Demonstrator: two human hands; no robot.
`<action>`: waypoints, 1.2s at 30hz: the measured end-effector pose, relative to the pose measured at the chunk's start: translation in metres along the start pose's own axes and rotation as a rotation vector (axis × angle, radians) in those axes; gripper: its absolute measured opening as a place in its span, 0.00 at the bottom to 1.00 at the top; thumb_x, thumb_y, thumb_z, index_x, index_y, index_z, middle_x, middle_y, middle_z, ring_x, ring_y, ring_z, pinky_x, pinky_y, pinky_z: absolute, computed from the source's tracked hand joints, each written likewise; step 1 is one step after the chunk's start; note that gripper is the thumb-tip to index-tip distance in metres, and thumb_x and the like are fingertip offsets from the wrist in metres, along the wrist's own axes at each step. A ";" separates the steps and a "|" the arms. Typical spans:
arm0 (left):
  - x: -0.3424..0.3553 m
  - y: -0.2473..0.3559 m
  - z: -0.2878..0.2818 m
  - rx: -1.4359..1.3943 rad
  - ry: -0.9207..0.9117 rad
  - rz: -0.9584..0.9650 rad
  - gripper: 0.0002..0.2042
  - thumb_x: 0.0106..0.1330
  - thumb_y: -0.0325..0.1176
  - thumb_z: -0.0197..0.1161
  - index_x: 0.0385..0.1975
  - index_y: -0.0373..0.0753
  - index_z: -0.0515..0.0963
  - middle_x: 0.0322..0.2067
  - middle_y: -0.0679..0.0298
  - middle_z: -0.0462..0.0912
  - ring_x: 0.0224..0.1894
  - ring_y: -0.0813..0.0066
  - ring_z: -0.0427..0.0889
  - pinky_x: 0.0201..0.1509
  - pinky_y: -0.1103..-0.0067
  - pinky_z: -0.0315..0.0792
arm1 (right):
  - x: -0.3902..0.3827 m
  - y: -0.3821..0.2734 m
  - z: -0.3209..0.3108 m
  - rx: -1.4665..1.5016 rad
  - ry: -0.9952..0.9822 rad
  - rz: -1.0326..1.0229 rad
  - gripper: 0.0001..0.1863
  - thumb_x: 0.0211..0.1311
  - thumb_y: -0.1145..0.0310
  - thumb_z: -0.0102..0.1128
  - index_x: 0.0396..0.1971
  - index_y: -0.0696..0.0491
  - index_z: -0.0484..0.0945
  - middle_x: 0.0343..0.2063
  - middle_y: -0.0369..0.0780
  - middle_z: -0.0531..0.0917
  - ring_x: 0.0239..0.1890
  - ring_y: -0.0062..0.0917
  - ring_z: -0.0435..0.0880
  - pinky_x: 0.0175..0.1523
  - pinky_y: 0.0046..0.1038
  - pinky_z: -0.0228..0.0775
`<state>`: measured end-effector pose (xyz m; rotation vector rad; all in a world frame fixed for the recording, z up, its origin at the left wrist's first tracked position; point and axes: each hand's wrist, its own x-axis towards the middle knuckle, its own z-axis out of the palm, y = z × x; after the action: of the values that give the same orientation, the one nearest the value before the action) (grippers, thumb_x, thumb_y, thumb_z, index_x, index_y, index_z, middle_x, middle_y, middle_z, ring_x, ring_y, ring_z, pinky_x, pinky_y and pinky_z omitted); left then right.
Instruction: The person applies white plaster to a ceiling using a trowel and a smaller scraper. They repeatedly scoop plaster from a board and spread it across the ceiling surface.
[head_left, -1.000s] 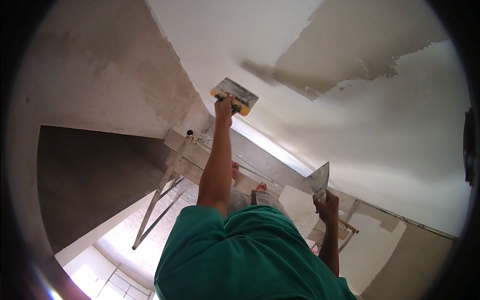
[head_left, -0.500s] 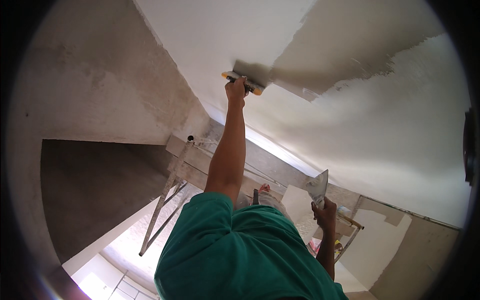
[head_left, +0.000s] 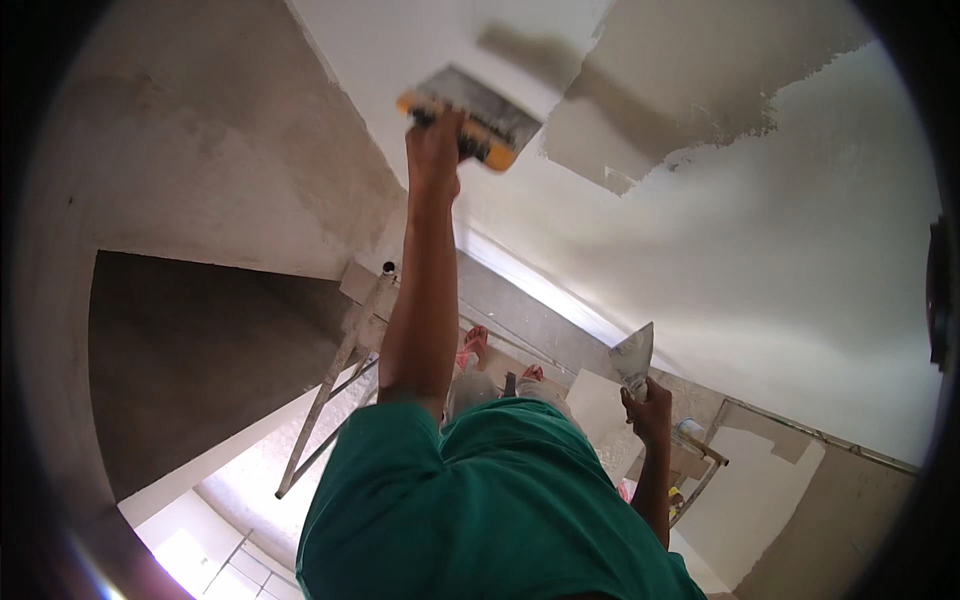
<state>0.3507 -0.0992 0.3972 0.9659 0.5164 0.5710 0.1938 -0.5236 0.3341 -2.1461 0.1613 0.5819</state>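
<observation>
Gripping a grey, yellow-ended scraper (head_left: 482,104) in left hand (head_left: 435,152), a smeared flared spatula (head_left: 634,356) in right hand (head_left: 652,409)

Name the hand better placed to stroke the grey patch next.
Probably the left hand: it holds the wide blade, raised near the patch; the right hand holds the narrower blade lower.

The left hand (head_left: 436,150) holds the knife (head_left: 485,105) in front of the wall (head_left: 780,250), to the left of the patch (head_left: 690,80); the right hand (head_left: 652,412), lower and farther right, holds the scraper (head_left: 634,352), with the tub (head_left: 690,427) beyond it to the right. Below and between the hands, the feet (head_left: 478,342) rest on the planks (head_left: 504,357). Left of these stands the frame (head_left: 325,405), and farther left lies the opening (head_left: 210,370), beneath the side wall (head_left: 220,170).
</observation>
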 end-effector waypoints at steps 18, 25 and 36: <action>0.090 -0.072 -0.002 0.233 0.086 -0.127 0.12 0.54 0.34 0.61 0.19 0.29 0.74 0.17 0.60 0.76 0.13 0.73 0.74 0.13 0.79 0.65 | -0.004 -0.003 0.009 -0.030 0.008 0.004 0.10 0.51 0.68 0.65 0.26 0.60 0.78 0.12 0.36 0.76 0.12 0.16 0.73 0.18 0.23 0.65; 0.058 0.110 0.100 0.223 0.008 0.121 0.18 0.54 0.40 0.66 0.31 0.27 0.76 0.26 0.54 0.81 0.17 0.68 0.79 0.19 0.73 0.76 | 0.010 0.005 0.011 0.016 -0.039 -0.051 0.10 0.52 0.68 0.65 0.28 0.60 0.78 0.13 0.35 0.76 0.12 0.16 0.73 0.18 0.22 0.65; 0.043 0.101 -0.002 0.161 -0.161 0.327 0.16 0.61 0.33 0.61 0.45 0.30 0.72 0.39 0.57 0.79 0.35 0.70 0.82 0.40 0.74 0.79 | 0.009 0.016 0.002 -0.026 -0.021 0.005 0.10 0.53 0.69 0.64 0.30 0.60 0.78 0.13 0.34 0.75 0.12 0.14 0.71 0.17 0.21 0.64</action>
<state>0.3598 -0.0246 0.4772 1.2504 0.2635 0.7443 0.1956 -0.5305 0.3175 -2.1651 0.1481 0.6117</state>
